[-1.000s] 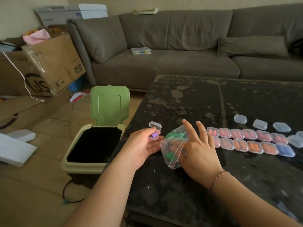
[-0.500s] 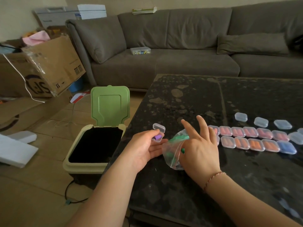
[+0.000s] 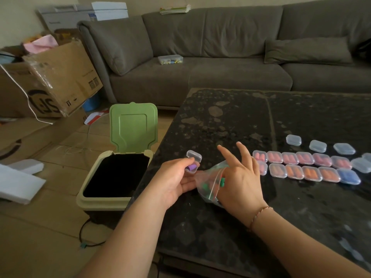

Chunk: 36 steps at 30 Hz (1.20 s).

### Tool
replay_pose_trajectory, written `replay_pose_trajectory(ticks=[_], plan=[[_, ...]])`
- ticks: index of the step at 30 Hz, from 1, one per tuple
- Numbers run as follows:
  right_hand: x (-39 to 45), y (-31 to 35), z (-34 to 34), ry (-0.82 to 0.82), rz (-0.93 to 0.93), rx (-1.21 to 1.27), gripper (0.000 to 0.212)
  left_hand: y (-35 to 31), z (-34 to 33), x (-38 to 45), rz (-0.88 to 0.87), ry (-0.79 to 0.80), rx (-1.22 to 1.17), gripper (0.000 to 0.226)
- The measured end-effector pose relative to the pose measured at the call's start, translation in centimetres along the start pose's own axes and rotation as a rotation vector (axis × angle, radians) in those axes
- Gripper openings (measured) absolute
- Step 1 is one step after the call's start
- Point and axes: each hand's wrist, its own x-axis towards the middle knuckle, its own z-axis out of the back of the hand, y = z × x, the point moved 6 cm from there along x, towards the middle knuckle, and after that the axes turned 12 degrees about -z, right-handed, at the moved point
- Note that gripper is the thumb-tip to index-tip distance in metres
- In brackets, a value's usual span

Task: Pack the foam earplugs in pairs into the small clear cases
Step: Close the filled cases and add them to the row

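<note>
My left hand point(image 3: 176, 181) holds a small clear case point(image 3: 193, 161) with its lid up and a purple earplug point(image 3: 191, 167) inside. My right hand point(image 3: 239, 177) is at the mouth of a clear zip bag point(image 3: 208, 183) lying on the dark table point(image 3: 230, 121); its thumb and lower fingers pinch a green earplug point(image 3: 222, 181) while the index and middle fingers stick up. More green earplugs show inside the bag. To the right lie two rows of shut cases: pink pairs point(image 3: 291, 158) behind, orange pairs point(image 3: 295, 171) in front, one blue point(image 3: 348, 176).
Three empty shut cases point(image 3: 318, 145) lie behind the rows, more at the right edge point(image 3: 361, 164). A green-lidded bin point(image 3: 118, 173) stands open on the floor left of the table. A grey sofa point(image 3: 220, 57) is behind, cardboard boxes point(image 3: 50, 81) at left.
My right hand has drawn back from the bag's mouth, and a green earplug now shows between its fingers. My left hand keeps the open case beside the bag.
</note>
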Motion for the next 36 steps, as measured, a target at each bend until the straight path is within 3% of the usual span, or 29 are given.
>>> replay_pose_trajectory(ticks=[7,16,23,30,36], plan=[[-0.2,-0.4,1.0,-0.214,0.081,0.029,0.014,-0.4,0.0,-0.3,0.003,-0.049,-0.117,0.019],[-2.1,-1.4,3.2,-0.371,0.241,0.068,0.017,-0.3,-0.3,-0.4,-0.016,0.014,-0.035,0.022],[-1.5,-1.3,2.9,-0.378,0.309,0.189,0.016,-0.9,-0.2,-1.4,0.000,0.155,0.223,0.020],[-1.7,-0.6,2.2,-0.370,0.500,0.205,0.020,-0.7,0.8,-2.1,0.162,0.207,0.121,0.020],[-1.6,-0.9,2.6,-0.318,0.552,0.122,0.030,-1.9,1.2,-0.4,-0.097,0.060,0.177,0.017]])
